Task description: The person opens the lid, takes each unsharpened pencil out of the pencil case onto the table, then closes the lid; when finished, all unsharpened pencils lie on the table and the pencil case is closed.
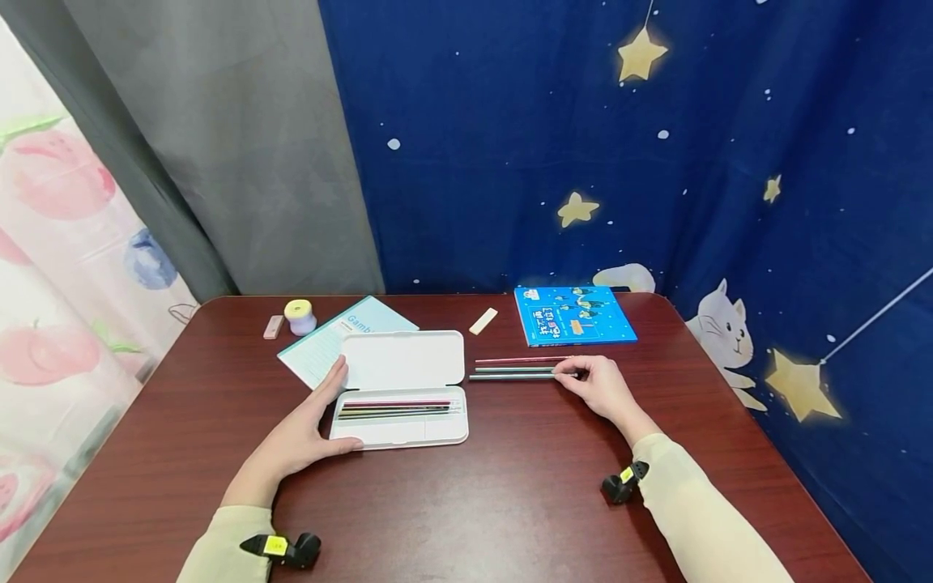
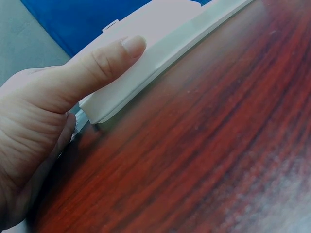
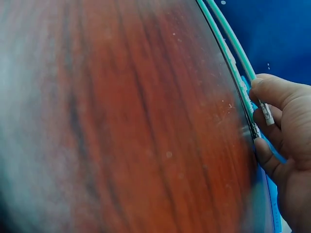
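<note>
A white pencil case (image 1: 404,360) lies with its lid folded back, and several pencils (image 1: 394,410) are in its tray. My left hand (image 1: 309,429) holds the left end of the case; its thumb (image 2: 104,68) lies along the near edge, while the other fingers are along the left side by the lid. To the right of the case are a red pencil (image 1: 517,359) and green pencils (image 1: 510,376), side by side. My right hand (image 1: 601,389) pinches a green pencil (image 3: 235,41) near its white eraser end. Another pencil lies close beside it, near the thumb.
Behind the case lies a light blue notebook (image 1: 321,348), partly covered by the lid. A yellow-topped spool-like object (image 1: 300,317) and a pink eraser (image 1: 273,327) are at the back left. Farther right are a cream eraser-like block (image 1: 483,321) and a blue book (image 1: 576,316).
</note>
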